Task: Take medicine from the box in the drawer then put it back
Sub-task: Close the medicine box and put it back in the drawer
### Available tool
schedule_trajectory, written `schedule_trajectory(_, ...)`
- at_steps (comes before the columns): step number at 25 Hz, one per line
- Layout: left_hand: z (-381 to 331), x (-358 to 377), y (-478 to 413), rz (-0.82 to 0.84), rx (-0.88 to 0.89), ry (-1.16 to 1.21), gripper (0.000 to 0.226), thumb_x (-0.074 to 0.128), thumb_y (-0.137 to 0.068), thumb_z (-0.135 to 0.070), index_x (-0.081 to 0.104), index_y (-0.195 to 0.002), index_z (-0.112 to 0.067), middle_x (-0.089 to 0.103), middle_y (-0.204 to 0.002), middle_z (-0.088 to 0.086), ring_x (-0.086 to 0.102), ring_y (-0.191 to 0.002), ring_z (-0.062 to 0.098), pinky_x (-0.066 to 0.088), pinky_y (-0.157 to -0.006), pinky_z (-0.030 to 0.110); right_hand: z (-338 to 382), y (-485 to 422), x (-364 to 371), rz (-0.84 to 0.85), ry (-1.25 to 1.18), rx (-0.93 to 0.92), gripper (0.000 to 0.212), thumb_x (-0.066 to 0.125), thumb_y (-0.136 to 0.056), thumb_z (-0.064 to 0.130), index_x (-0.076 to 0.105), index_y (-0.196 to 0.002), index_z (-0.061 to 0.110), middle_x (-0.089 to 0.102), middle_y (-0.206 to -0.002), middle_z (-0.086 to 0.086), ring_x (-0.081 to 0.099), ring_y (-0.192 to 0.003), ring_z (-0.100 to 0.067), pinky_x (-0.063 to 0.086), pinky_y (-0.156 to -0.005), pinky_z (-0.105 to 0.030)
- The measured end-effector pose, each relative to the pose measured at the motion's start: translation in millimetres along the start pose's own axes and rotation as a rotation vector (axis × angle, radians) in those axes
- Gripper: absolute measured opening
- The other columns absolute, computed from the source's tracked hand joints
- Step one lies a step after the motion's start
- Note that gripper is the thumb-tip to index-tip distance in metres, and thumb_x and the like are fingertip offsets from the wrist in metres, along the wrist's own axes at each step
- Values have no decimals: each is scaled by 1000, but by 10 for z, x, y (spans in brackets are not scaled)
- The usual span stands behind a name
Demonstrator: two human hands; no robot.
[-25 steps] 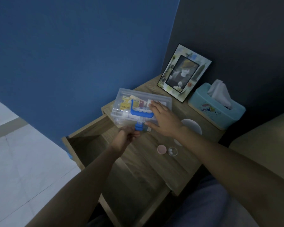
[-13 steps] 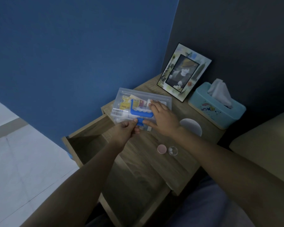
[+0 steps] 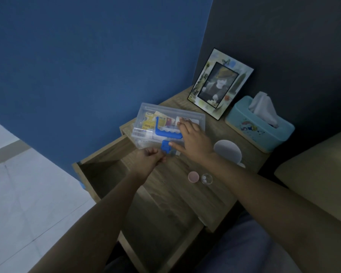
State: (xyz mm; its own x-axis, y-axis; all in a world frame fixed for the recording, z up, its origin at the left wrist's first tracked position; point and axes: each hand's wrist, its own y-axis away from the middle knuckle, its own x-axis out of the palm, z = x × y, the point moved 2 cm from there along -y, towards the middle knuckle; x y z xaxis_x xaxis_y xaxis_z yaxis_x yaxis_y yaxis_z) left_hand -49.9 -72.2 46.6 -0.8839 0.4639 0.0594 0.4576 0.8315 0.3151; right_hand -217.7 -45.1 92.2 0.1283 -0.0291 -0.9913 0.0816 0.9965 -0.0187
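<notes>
Latch — half hidden by left hand — contact unclear.

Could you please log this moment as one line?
box on nightstand, lid shut | right hand on lid | left hand at latch | drawer open

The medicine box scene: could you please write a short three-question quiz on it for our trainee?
1. True or false: the medicine box sits inside the open drawer.
2. Which hand lies flat on the lid: A left, B right?
3. What colour is the latch at the box's front edge?

Key: 1 false, it is on the nightstand top; 2 B; 3 blue.
</notes>
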Motion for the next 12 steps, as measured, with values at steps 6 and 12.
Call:
schedule_trajectory(6,55,44,-25,-109,19,-84,13,61,-87,-11,65,-75,-11,65,-73,6,61,-71,14,52,-71,25,-12,3,49,-22,2,11,76,42,-88,59,25,-145,10,23,-157,-8,19,-144,-25,21,-117,-41)
schedule_trajectory(12,24,74,-60,-273,13,-312,19,61,-88,-22,69,-86,-4,69,-80,8,64,-77,19,51,-65,24,-16,-7,65,-15,28,5,76,41,-89,58,23,-145,11,20,-158,-7,17,-145,-24,19,-118,-39)
